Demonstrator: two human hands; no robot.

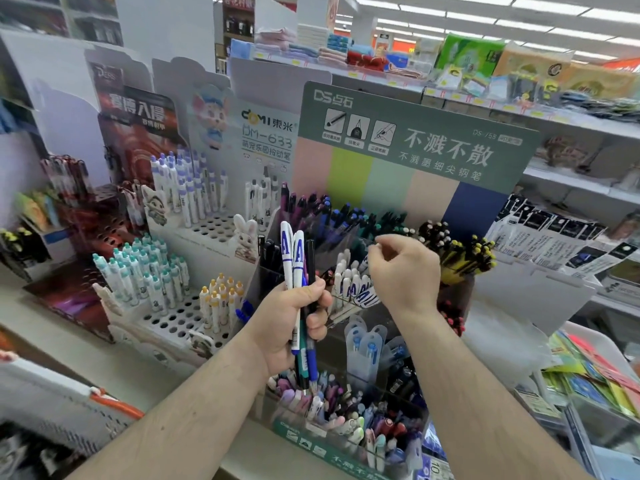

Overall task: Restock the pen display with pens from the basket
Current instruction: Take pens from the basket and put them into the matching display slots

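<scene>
My left hand (294,320) grips a bunch of several pens (298,268), white ones with a blue letter on the cap plus dark ones, held upright in front of the pen display (412,150). My right hand (403,271) hovers over a compartment of matching white-and-blue pens (351,284), its fingers loosely curled and nothing visible in them. The basket (59,410), white mesh with an orange handle, shows at the lower left edge.
White peg-hole racks with teal-capped pens (145,271) and purple-capped pens (187,188) stand to the left. A clear box of pastel pens (339,414) sits below my hands. Yellow-tipped dark pens (464,254) fill the right side. Shelves of goods rise behind.
</scene>
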